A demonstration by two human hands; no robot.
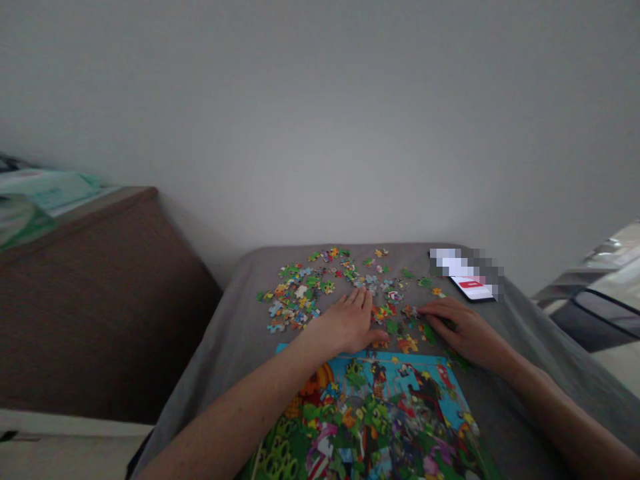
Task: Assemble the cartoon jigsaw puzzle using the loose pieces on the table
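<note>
My left hand lies flat with its fingers stretched out over loose jigsaw pieces, thumb spread to the right. My right hand is to the right of it, thumb and fingertips drawn together at a small greyish puzzle piece. Below both hands is a colourful jigsaw puzzle with a blue upper edge and cartoon figures. Part of its left side is hidden by my left forearm. Many loose pieces are scattered beyond it, thickest on the left.
A phone with a lit screen lies at the far right of the grey cloth-covered surface. Behind stands a plain wall. To the left is a brown piece of furniture with plastic bags on top.
</note>
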